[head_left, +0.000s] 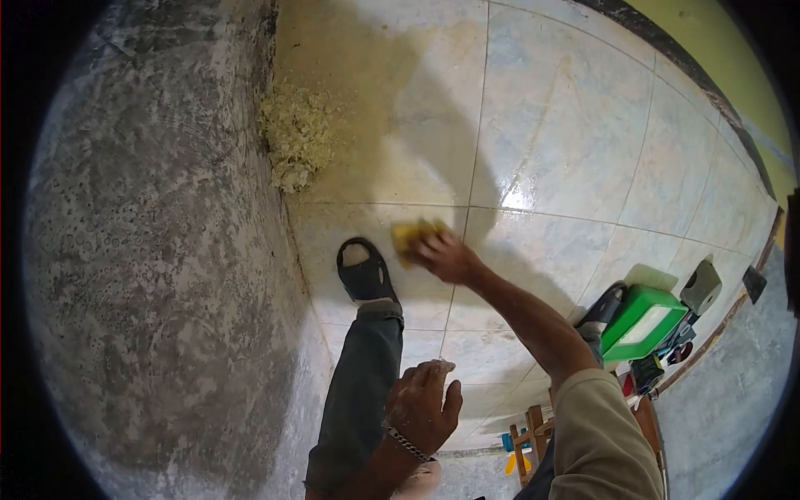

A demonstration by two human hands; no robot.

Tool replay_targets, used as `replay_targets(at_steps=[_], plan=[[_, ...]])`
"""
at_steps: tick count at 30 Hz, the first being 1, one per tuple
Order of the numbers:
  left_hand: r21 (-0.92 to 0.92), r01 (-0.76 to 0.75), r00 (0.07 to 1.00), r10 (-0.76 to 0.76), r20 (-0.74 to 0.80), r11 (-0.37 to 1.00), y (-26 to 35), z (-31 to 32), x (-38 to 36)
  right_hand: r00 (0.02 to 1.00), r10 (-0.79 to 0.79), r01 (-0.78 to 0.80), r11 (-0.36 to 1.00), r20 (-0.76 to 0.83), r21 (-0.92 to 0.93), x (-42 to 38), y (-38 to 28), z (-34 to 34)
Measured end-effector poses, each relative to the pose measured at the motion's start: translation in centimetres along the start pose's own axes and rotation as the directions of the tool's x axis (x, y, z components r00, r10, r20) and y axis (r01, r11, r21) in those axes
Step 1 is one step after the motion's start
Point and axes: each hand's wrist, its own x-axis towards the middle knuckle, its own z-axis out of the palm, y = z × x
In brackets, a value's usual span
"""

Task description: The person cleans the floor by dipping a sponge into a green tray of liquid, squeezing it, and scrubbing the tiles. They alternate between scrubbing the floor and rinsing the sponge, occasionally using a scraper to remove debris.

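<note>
My right hand (447,257) is closed over a yellow sponge (407,237), which is against the pale tiled floor (542,258). The hand and sponge are slightly blurred. My left hand (423,402) is held low in the view, near my trouser leg, with its thumb apart from the fingers and nothing in it. White residue marks its fingers, and a chain bracelet circles the wrist. My foot in a dark sandal (364,275) stands on the tiles just left of the sponge.
A pale, crumbly heap (298,137) lies against the rough grey wall (167,217), with yellowish wetness around it. To the right are a green box (646,323), a grey piece (702,287) and several small items. Wooden furniture (532,437) stands behind my right arm.
</note>
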Motion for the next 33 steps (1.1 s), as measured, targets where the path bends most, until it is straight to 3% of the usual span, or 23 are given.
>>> replay_targets(at_steps=[1,3,4,5,7,9,11,12,15,16,17,19,20,21,22,23,24,25,26,27,29,31,33], plan=[[0.003,0.007,1.0,-0.008,0.008,1.0,0.0,0.0,0.0,1.0,0.007,-0.008,0.993,-0.005,-0.122,2.7,1.4,0.6],[-0.031,-0.014,1.0,0.014,-0.015,0.999,0.2,0.0,0.0,0.962,0.19,-0.173,0.98,-0.198,0.099,8.5,6.8,-0.6],[-0.038,-0.013,1.0,0.013,-0.014,0.999,0.1,-0.1,0.1,0.936,0.221,-0.241,0.97,-0.276,-0.042,10.2,10.0,-2.2],[-0.039,-0.015,1.0,0.014,-0.016,0.999,0.1,-0.2,0.1,0.884,0.289,-0.315,0.949,-0.368,-0.013,11.7,14.2,-4.0],[-0.027,-0.014,0.999,0.013,-0.036,1.0,0.4,-0.5,0.3,0.768,0.381,-0.564,0.784,-0.514,-0.261,12.4,18.8,-9.9],[-0.055,-0.028,0.999,0.026,-0.03,0.998,0.5,-0.1,0.1,0.78,0.303,-0.42,0.902,-0.547,-0.099,10.6,23.4,-14.2],[-0.086,-0.047,0.998,0.044,-0.042,0.995,1.2,-0.7,0.8,0.678,0.42,-0.528,0.849,-0.603,-0.002,6.1,24.6,-19.0],[-0.088,-0.061,0.997,0.056,-0.053,0.994,1.4,-0.9,1.0,0.579,0.54,-0.621,0.778,-0.611,0.1,4.2,24.4,-20.4],[-0.098,-0.07,0.996,0.065,-0.056,0.993,1.6,-1.1,1.3,0.393,0.652,-0.836,0.548,-0.648,0.044,-1.8,24.6,-21.9],[-0.098,-0.063,0.997,0.059,-0.045,0.993,1.5,-1.1,1.4,0.236,0.751,-0.916,0.384,-0.616,0.116,-4.8,26.7,-19.9],[-0.1,-0.062,0.997,0.058,-0.043,0.993,1.4,-1.2,1.3,0.238,0.752,-0.917,0.383,-0.615,0.115,-7.2,28.9,-17.0],[-0.112,-0.057,0.998,0.052,-0.04,0.992,1.1,-1.4,1.3,-0.102,0.786,-0.975,0.044,-0.61,0.219,-6.9,30.0,-14.1],[-0.107,-0.051,0.998,0.046,-0.042,0.993,0.9,-1.6,1.2,-0.297,0.828,-0.948,-0.194,-0.476,0.254,-4.2,29.5,-13.9],[-0.102,-0.041,0.999,0.038,-0.037,0.994,0.7,-1.8,1.3,-0.245,0.834,-0.969,-0.192,-0.494,0.158,-1.9,29.8,-12.6],[-0.1,-0.044,0.998,0.039,-0.05,0.994,0.5,-1.9,1.4,-0.159,0.754,-0.987,-0.127,-0.637,0.095,0.4,31.2,-10.4],[-0.1,-0.048,0.997,0.041,-0.062,0.994,0.5,-2.1,1.4,-0.129,0.769,-0.969,0.037,-0.626,0.245,4.1,30.8,-10.3],[-0.097,-0.04,0.998,0.035,-0.057,0.994,0.6,-2.4,1.4,0.12,0.657,-0.953,0.286,-0.744,0.099,7.1,30.9,-9.7],[-0.096,-0.036,0.998,0.031,-0.056,0.995,0.5,-2.4,1.5,0.186,0.656,-0.941,0.333,-0.732,0.059,12.3,28.1,-11.5],[-0.102,-0.051,0.997,0.045,-0.063,0.993,0.4,-2.4,1.5,0.378,0.515,-0.851,0.52,-0.769,-0.07,15.3,27.5,-11.3],[-0.109,-0.067,0.996,0.06,-0.069,0.992,0.4,-2.4,1.5,0.424,0.478,-0.781,0.624,-0.769,-0.042,18.6,26.5,-11.0],[-0.108,-0.061,0.996,0.053,-0.07,0.992,0.6,-2.4,1.7,0.592,0.454,-0.561,0.825,-0.666,0.064,23.4,25.2,-11.2],[-0.111,-0.051,0.997,0.044,-0.067,0.992,0.8,-2.5,1.7,0.822,0.463,-0.517,0.851,-0.331,-0.095,25.0,22.4,-11.7],[-0.111,-0.053,0.996,0.044,-0.081,0.992,1.0,-2.6,2.0,0.891,0.361,-0.397,0.914,-0.276,-0.085,22.7,20.6,-12.4]])
